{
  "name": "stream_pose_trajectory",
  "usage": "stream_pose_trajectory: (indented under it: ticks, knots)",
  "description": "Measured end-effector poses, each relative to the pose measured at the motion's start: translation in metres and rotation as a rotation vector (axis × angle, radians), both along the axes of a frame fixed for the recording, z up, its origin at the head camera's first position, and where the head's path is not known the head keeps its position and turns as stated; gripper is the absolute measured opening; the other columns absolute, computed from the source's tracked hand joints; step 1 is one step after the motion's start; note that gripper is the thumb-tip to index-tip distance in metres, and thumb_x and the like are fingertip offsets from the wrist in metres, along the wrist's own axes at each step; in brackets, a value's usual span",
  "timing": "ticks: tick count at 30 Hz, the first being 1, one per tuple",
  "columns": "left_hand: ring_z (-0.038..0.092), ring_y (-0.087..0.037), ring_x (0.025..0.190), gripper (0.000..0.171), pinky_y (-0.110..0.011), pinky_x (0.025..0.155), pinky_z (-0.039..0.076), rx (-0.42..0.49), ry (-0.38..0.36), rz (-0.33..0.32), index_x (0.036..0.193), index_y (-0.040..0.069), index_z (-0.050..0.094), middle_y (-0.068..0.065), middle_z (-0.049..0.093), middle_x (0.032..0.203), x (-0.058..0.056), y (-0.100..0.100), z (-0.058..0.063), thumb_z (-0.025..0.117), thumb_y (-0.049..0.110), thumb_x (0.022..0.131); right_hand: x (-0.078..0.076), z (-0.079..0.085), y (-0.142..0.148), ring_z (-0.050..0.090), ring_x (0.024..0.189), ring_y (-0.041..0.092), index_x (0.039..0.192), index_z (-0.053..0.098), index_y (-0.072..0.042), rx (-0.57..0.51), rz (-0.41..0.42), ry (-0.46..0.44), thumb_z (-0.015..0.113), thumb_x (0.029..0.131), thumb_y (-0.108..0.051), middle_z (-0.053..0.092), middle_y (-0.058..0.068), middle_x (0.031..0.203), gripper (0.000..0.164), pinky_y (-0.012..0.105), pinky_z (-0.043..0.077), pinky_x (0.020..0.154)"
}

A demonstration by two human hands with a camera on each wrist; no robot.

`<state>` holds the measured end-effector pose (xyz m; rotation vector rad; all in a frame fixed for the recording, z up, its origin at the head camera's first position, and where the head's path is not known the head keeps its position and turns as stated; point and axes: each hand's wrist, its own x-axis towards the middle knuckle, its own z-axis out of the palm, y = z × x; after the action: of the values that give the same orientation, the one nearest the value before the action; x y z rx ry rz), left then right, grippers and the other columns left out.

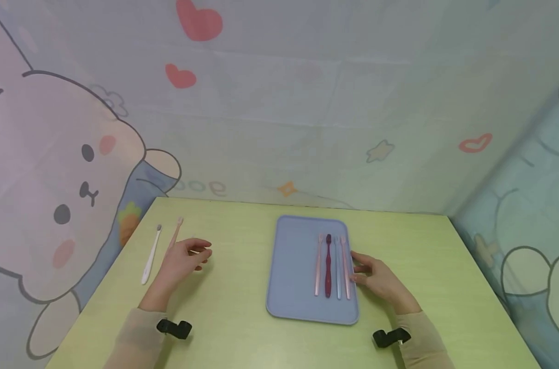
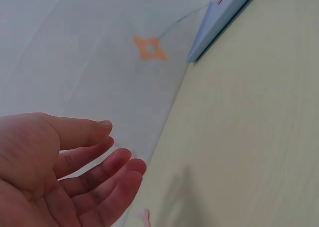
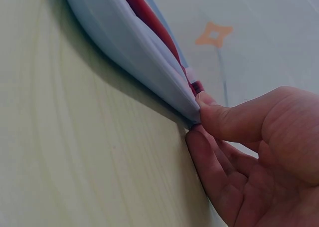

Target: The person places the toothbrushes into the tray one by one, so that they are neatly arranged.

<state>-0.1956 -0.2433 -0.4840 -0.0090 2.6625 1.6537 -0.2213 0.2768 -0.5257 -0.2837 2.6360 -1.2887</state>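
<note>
A light blue tray (image 1: 290,266) lies on the table, with toothbrushes side by side along its right part: a dark red toothbrush (image 1: 328,269), a light blue toothbrush (image 1: 338,271) and two pink ones. My right hand (image 1: 378,277) pinches the tray's right edge; in the right wrist view the thumb (image 3: 217,118) is at the rim and the fingers are below it. To the left, my left hand (image 1: 182,260) hovers over the table with relaxed fingers and nothing in them. Beside it lies a pink toothbrush (image 1: 175,231), its lower part hidden by that hand.
A white toothbrush (image 1: 151,259) with a grey head lies farther left, near the table's left edge. The yellow-green table (image 1: 237,292) ends at a printed cloth backdrop (image 1: 307,102). Black wrist cameras sit on both sleeves.
</note>
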Motion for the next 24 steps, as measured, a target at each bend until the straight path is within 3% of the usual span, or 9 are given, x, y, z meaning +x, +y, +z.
stream_pose_trajectory:
  ticks: [8,14,24]
  knots:
    - [0.074,-0.031,0.093,0.037,-0.031,0.072,0.063,-0.073,0.025,0.045,0.133,-0.007,0.067,-0.018,0.072,0.112,0.01,-0.037,0.001,0.072,0.015,0.104,0.004,0.007,-0.003,0.063,0.126,0.042,0.16,0.044,0.003,0.008,0.0,-0.009,0.075,0.099,-0.007,0.066,0.027,0.136,0.069,0.062,0.041,0.116]
    - [0.072,-0.028,0.096,0.039,-0.031,0.071,0.063,-0.115,0.023,0.034,0.134,-0.009,0.066,-0.019,0.071,0.112,0.015,-0.056,0.006,0.074,0.012,0.102,0.005,0.009,-0.004,0.064,0.126,0.042,0.159,0.045,0.004,-0.004,0.003,-0.01,0.076,0.098,-0.006,0.067,0.027,0.134,0.07,0.063,0.041,0.115]
    - [0.069,-0.023,0.086,0.039,-0.033,0.068,0.061,-0.215,-0.038,0.012,0.126,-0.009,0.068,-0.016,0.073,0.103,0.014,-0.07,0.002,0.081,0.01,0.094,0.004,0.004,-0.002,0.061,0.128,0.043,0.16,0.045,0.001,0.014,-0.015,-0.009,0.074,0.099,-0.006,0.069,0.025,0.132,0.068,0.064,0.037,0.119]
